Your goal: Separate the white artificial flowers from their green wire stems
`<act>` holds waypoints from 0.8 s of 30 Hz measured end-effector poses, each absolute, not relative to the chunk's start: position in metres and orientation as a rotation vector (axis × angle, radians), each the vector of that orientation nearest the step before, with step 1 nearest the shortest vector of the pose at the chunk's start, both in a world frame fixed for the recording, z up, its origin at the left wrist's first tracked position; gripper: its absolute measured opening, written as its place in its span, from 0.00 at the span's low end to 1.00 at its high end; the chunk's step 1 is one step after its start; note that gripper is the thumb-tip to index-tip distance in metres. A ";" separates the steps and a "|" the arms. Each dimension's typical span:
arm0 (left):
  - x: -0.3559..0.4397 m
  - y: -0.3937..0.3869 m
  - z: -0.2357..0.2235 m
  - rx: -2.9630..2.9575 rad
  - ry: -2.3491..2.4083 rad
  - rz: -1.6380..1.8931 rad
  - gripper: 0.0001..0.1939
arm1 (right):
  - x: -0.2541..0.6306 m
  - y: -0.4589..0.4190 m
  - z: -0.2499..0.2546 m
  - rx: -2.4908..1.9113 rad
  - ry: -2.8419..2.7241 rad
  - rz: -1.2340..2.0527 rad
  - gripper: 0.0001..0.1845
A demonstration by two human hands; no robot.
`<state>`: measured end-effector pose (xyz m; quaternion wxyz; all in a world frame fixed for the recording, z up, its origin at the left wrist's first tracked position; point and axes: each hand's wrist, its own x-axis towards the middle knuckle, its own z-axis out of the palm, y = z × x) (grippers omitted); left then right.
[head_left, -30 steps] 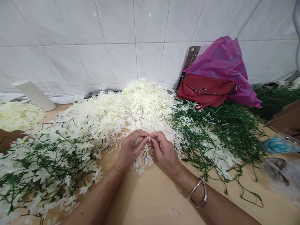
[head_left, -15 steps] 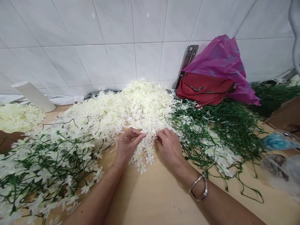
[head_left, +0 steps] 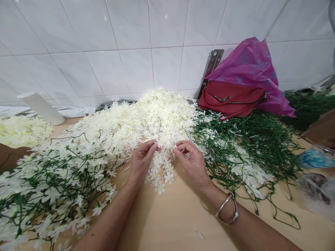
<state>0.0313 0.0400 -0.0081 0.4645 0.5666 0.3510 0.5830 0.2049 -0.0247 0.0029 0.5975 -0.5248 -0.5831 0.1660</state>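
Observation:
Thumb and forefinger of my left hand (head_left: 142,159) pinch a small white artificial flower (head_left: 157,143) at the near edge of the pile. My right hand (head_left: 190,161) is closed in a pinch a short way to the right; something small and pale shows at its fingertips, too small to name. Behind both hands rises a large heap of cream-white artificial flowers (head_left: 164,111). A few loose white flowers (head_left: 160,187) lie on the table below and between the hands.
Green stems with white flowers (head_left: 57,184) spread at left; more green stems (head_left: 251,143) lie at right. A red handbag (head_left: 232,99) and a purple plastic bag (head_left: 251,66) lean by the tiled wall. A white roll (head_left: 42,108) stands tilted at left. The table (head_left: 162,223) is wood-coloured.
One second ago my hands met fingertip to fingertip over a small white piece. They moved apart, the right one reaching down to the flowers, then lifting slightly. A white flower now shows at my left fingertips.

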 end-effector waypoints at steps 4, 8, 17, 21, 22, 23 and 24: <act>0.030 0.039 -0.007 1.435 0.881 1.408 0.16 | 0.202 -0.026 0.005 -1.226 -1.375 0.395 0.06; 0.030 0.039 -0.007 1.420 0.914 1.395 0.17 | 0.200 -0.029 0.008 -1.202 -1.414 0.365 0.06; 0.026 0.037 -0.005 1.662 0.939 1.500 0.06 | 0.198 -0.030 0.006 -1.209 -1.449 0.444 0.07; 0.029 0.023 0.009 1.944 0.845 1.597 0.02 | 0.200 -0.029 0.007 -1.223 -1.455 0.382 0.08; 0.031 0.019 0.012 1.996 0.815 1.573 0.03 | 0.201 -0.028 0.007 -1.230 -1.459 0.360 0.09; 0.033 0.015 0.015 2.053 0.780 1.537 0.04 | 0.202 -0.028 0.008 -1.238 -1.471 0.337 0.09; 0.036 0.011 0.016 2.107 0.744 1.497 0.05 | 0.202 -0.028 0.008 -1.247 -1.492 0.314 0.08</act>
